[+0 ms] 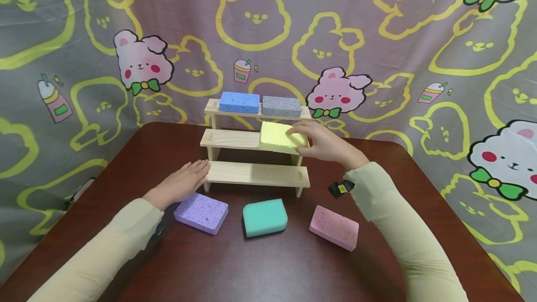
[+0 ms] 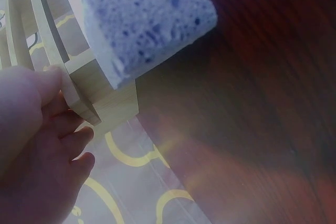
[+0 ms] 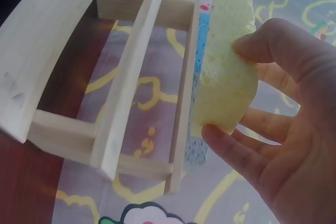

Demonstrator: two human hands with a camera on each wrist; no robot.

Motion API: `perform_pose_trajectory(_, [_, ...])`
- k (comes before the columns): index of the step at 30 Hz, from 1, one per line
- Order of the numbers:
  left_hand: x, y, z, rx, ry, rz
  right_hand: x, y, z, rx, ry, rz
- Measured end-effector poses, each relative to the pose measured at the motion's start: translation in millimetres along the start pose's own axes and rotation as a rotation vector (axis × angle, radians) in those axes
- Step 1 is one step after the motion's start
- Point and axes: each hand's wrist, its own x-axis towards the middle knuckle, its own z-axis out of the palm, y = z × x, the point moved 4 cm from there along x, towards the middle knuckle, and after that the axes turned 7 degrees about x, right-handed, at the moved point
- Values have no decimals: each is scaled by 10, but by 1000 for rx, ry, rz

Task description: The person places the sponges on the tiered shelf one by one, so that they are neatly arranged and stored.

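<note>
My right hand point(image 1: 325, 142) pinches a pale yellow sponge point(image 1: 274, 136) between thumb and fingers. In the head view the sponge overlaps the right part of the middle step of a three-step wooden rack point(image 1: 235, 139). The right wrist view shows the yellow sponge point(image 3: 226, 61) tilted, with the thumb on one face and fingertips at its lower edge. At the left end of the bottom step point(image 1: 258, 174), my left hand point(image 1: 180, 183) holds the board, its thumb at the edge in the left wrist view. A purple speckled sponge point(image 1: 201, 212) lies just below that hand.
On the top step sit a blue sponge point(image 1: 239, 102) and a grey sponge point(image 1: 281, 106), side by side. A teal sponge point(image 1: 265, 218) and a pink sponge point(image 1: 334, 227) lie on the dark brown table point(image 1: 289, 274) before the rack. A patterned curtain point(image 1: 268, 64) hangs behind.
</note>
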Motion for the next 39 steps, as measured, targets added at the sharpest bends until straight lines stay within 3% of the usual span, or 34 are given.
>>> perform_pose_trajectory(9, [-8,16,-20,-5,-3,-4,238,-62,57,3,-31,64])
perform_pose_trajectory(24, [-6,7,-10,-4,-11,-9,576,-98,239,-36,-22,89])
perform_pose_trajectory(39, [-3,8,-9,1,-18,-8,862,-188,521,-70,-65,-39])
